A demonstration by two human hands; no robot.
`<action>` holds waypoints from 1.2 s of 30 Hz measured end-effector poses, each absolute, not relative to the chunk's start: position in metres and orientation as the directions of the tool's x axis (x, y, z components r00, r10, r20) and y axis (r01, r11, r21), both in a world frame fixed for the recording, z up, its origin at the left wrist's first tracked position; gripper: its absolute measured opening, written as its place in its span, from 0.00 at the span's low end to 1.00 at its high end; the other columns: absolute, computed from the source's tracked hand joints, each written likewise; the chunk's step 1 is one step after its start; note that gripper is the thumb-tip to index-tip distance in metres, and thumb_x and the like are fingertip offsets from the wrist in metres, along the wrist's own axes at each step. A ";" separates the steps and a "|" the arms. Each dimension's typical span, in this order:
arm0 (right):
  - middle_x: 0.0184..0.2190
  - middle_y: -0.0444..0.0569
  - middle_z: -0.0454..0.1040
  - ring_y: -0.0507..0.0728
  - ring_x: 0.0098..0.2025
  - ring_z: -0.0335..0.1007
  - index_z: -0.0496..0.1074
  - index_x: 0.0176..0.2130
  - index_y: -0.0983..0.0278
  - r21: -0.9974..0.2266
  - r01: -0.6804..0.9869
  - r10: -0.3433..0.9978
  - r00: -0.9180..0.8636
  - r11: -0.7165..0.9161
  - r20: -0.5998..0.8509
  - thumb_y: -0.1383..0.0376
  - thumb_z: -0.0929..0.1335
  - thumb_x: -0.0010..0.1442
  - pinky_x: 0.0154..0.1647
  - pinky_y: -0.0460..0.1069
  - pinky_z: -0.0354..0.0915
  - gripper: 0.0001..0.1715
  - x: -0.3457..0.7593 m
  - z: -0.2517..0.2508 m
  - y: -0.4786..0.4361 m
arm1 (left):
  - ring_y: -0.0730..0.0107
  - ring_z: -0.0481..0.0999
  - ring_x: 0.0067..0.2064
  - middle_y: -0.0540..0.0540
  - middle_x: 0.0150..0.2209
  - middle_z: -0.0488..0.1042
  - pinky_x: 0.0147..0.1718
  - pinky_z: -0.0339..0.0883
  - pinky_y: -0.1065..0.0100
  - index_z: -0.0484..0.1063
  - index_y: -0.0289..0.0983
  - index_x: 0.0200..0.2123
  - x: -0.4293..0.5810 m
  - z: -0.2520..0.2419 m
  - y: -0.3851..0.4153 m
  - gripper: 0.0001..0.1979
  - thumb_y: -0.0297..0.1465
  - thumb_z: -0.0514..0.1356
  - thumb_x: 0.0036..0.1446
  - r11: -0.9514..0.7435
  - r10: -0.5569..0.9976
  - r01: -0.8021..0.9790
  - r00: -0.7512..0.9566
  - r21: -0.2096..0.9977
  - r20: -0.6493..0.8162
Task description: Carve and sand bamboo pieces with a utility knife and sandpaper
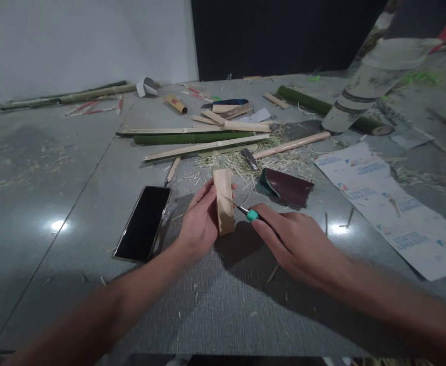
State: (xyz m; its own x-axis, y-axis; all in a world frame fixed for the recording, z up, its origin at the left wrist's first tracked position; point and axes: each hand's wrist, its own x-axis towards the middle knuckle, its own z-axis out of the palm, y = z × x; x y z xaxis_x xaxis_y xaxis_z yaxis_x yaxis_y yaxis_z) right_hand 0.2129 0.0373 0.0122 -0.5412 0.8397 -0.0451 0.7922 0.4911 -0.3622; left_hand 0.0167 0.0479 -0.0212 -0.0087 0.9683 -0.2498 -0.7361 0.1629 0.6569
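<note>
Bare forearms (142, 284) reach in from seven and five o'clock, nearest the camera, over a gray counter (93, 325). Their hands meet near the middle around a short, pale piece of wood (225, 216), tilted up on end. The left hand (200, 221) has its grip clamped on the wood, thumb along the edge at nine o'clock, fingertips showing past the opposite edge. The right hand (303, 236) has its grip closed around a small tool (252, 215) with a teal part; its thin metal tip points at the wood's three o'clock edge, but I cannot tell whether it bites in.

From the wood, a dark-screened phone (142, 223) lies at nine o'clock, a curled brown sheet (293, 188) near three, and a printed paper (394, 208) farther that way. Shavings (226, 163) spread toward twelve, a hammer (284, 147) resting among them at one.
</note>
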 end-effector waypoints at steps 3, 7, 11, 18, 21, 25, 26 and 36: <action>0.26 0.46 0.73 0.60 0.27 0.71 0.67 0.44 0.58 -0.344 0.803 0.836 -0.542 0.487 -0.083 0.51 0.52 0.79 0.30 0.52 0.42 0.24 0.212 0.011 0.037 | 0.57 0.85 0.47 0.43 0.41 0.84 0.48 0.78 0.60 0.76 0.37 0.49 0.016 -0.021 0.048 0.07 0.28 0.62 0.70 0.177 0.968 -0.738 0.013 0.651 -0.249; 0.27 0.46 0.74 0.60 0.27 0.71 0.67 0.43 0.58 -0.326 0.818 0.844 -0.528 0.475 -0.094 0.51 0.52 0.79 0.30 0.52 0.41 0.23 0.212 0.009 0.036 | 0.61 0.84 0.42 0.41 0.42 0.84 0.43 0.77 0.64 0.76 0.35 0.49 0.017 -0.021 0.048 0.06 0.28 0.62 0.70 0.165 0.972 -0.735 0.008 0.658 -0.234; 0.26 0.46 0.74 0.60 0.26 0.71 0.68 0.43 0.59 -0.316 0.831 0.861 -0.503 0.459 -0.074 0.52 0.53 0.79 0.29 0.52 0.41 0.22 0.214 0.009 0.038 | 0.68 0.81 0.35 0.43 0.41 0.84 0.37 0.75 0.68 0.76 0.35 0.49 0.016 -0.022 0.048 0.07 0.28 0.63 0.69 0.150 0.975 -0.731 -0.003 0.666 -0.222; 0.25 0.47 0.73 0.59 0.26 0.70 0.69 0.42 0.60 -0.353 0.783 0.831 -0.556 0.512 -0.027 0.53 0.53 0.79 0.30 0.53 0.42 0.24 0.213 0.010 0.041 | 0.69 0.80 0.34 0.43 0.40 0.84 0.35 0.73 0.70 0.76 0.35 0.48 0.016 -0.024 0.048 0.07 0.28 0.65 0.68 0.140 0.976 -0.734 -0.009 0.664 -0.216; 0.26 0.47 0.74 0.59 0.26 0.70 0.69 0.42 0.60 -0.331 0.794 0.834 -0.551 0.510 -0.036 0.53 0.53 0.79 0.29 0.53 0.42 0.24 0.213 0.010 0.040 | 0.69 0.80 0.32 0.43 0.40 0.84 0.33 0.73 0.69 0.76 0.35 0.48 0.017 -0.024 0.048 0.06 0.28 0.63 0.69 0.142 0.977 -0.727 -0.005 0.671 -0.212; 0.26 0.48 0.75 0.60 0.26 0.70 0.69 0.42 0.59 -0.274 0.845 0.871 -0.488 0.458 -0.050 0.53 0.54 0.78 0.29 0.53 0.41 0.22 0.214 0.011 0.041 | 0.69 0.80 0.33 0.43 0.40 0.84 0.34 0.74 0.69 0.76 0.35 0.49 0.017 -0.023 0.049 0.07 0.28 0.63 0.69 0.151 0.978 -0.742 0.016 0.653 -0.209; 0.26 0.48 0.75 0.60 0.25 0.70 0.69 0.42 0.59 -0.264 0.855 0.879 -0.475 0.446 -0.051 0.53 0.54 0.78 0.29 0.52 0.41 0.22 0.214 0.011 0.042 | 0.68 0.80 0.34 0.42 0.41 0.84 0.35 0.75 0.69 0.76 0.35 0.49 0.017 -0.023 0.049 0.07 0.28 0.63 0.69 0.149 0.978 -0.746 0.016 0.650 -0.206; 0.25 0.48 0.73 0.60 0.26 0.69 0.68 0.42 0.60 -0.277 0.843 0.879 -0.476 0.462 0.018 0.52 0.53 0.78 0.29 0.52 0.42 0.24 0.221 0.011 0.047 | 0.69 0.82 0.36 0.42 0.43 0.84 0.39 0.77 0.68 0.76 0.36 0.51 0.017 -0.026 0.048 0.11 0.29 0.67 0.66 0.131 0.980 -0.726 -0.009 0.675 -0.200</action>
